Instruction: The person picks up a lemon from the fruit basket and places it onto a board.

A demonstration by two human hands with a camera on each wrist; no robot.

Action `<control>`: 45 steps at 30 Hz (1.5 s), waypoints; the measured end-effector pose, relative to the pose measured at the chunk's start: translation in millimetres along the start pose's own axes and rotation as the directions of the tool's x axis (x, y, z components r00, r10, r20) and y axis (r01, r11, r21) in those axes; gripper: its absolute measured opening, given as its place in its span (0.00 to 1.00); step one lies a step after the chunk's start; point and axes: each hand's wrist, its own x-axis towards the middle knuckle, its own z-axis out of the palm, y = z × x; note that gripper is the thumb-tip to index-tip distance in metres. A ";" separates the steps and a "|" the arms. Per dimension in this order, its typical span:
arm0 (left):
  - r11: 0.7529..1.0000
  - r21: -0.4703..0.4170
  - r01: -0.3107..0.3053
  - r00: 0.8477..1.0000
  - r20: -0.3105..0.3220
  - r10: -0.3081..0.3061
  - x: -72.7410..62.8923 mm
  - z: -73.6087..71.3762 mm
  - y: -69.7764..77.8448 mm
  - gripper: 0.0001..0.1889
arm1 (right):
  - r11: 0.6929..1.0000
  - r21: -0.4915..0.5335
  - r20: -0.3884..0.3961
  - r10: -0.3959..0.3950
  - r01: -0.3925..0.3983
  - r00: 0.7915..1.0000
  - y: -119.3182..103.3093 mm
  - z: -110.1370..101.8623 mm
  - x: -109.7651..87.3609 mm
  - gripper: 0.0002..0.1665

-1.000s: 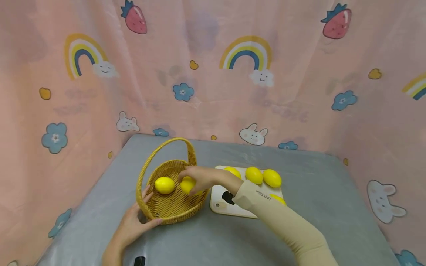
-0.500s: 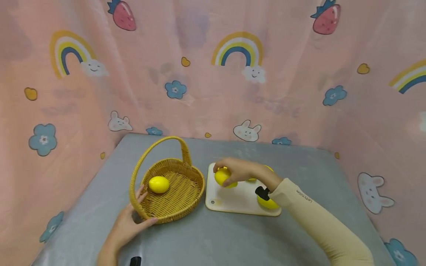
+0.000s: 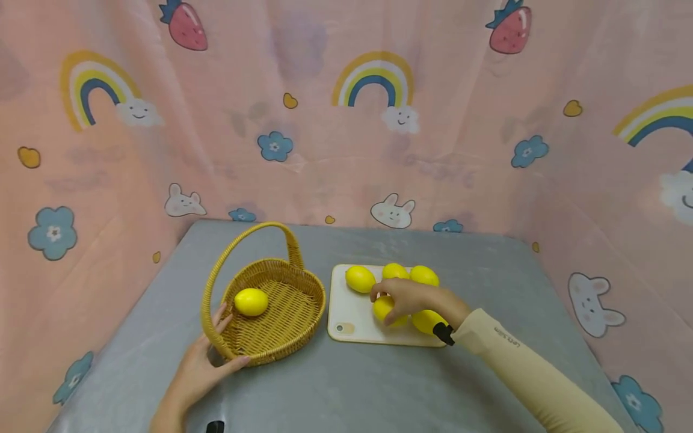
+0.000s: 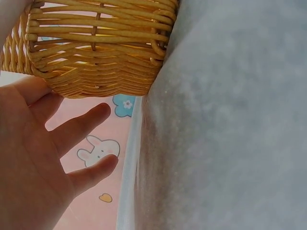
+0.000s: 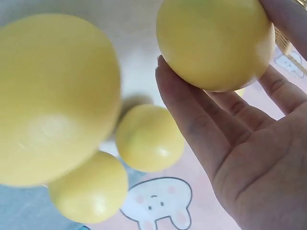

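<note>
My right hand grips a yellow lemon between thumb and fingers, low over the front middle of a white cutting board. Whether this lemon touches the board cannot be told. Several other lemons lie on the board, along its back and at the front right. At the left stands a yellow wicker basket with a tall hoop handle and one lemon inside. My left hand rests against the basket's left side, thumb by the front rim; in the left wrist view its fingers are spread and straight.
A grey cloth covers the table. Pink patterned curtain surrounds the back and both sides. A small black object shows by my left forearm, and a black piece sits at my right wrist.
My right hand has carried a lemon rightward out of the basket, across the board's back left, to its front middle. The left hand stays at the basket. The head view has shifted slightly.
</note>
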 end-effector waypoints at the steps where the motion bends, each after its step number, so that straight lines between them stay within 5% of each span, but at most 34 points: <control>1: 1.000 0.002 0.002 1.000 -0.001 -0.002 -0.2 -0.2 0.0 0.47 | 1.000 -0.010 0.002 0.003 -0.003 1.000 0.9 2.2 0.4 0.27; 13: 1.000 0.001 0.007 1.000 0.001 -0.007 -0.8 -0.4 0.8 0.47 | 0.993 -0.105 -0.008 0.049 -0.050 0.999 10.1 12.6 3.6 0.25; 35: 0.999 0.023 0.024 1.000 0.004 -0.024 -0.1 -1.2 -0.1 0.47 | 0.990 -0.127 0.030 0.062 -0.058 0.998 8.5 12.4 8.8 0.27; 45: 1.000 0.012 0.005 1.000 0.002 -0.005 0.4 0.4 -1.7 0.46 | 0.993 -0.118 -0.002 0.020 -0.020 1.000 -7.3 -13.5 14.0 0.32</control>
